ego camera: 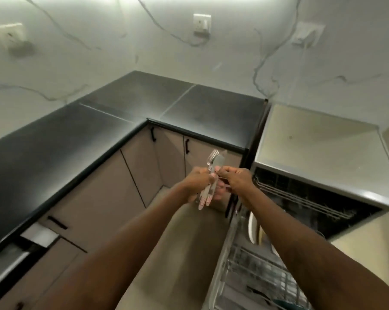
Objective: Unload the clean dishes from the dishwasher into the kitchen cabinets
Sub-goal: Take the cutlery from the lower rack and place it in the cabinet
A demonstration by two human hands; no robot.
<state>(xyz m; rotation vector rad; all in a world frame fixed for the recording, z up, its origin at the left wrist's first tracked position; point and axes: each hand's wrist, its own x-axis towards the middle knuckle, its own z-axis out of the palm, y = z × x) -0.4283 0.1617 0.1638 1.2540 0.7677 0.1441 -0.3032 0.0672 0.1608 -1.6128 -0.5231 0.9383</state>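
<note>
A bundle of cutlery, forks and a knife with pale handles, is held upright in front of me above the floor. My left hand is closed around the handles. My right hand pinches the bundle from the right side, at about the same height. The open dishwasher is to the right, with its lower wire rack pulled out beneath my right forearm. White plates stand in that rack. Beige base cabinets with black handles sit ahead under the counter.
A black L-shaped countertop wraps the corner to the left and ahead. A pale worktop lies over the dishwasher. Wall sockets are on the marble-look backsplash. A drawer at lower left stands slightly open.
</note>
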